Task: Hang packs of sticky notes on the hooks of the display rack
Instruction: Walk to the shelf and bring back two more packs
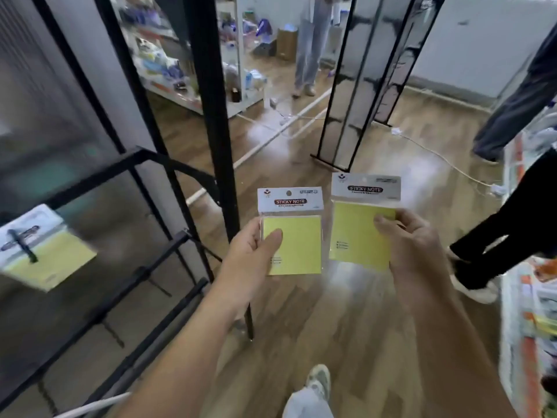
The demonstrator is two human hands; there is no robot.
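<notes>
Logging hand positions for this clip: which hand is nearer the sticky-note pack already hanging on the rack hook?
Left. The left hand, gripping one pack, is to the right of the hanging pack; the right hand, gripping another pack, is farther right.

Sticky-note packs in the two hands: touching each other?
Apart. The head view shows a narrow strip of floor between the left pack, held by the left hand, and the right pack, held by the right hand.
</notes>
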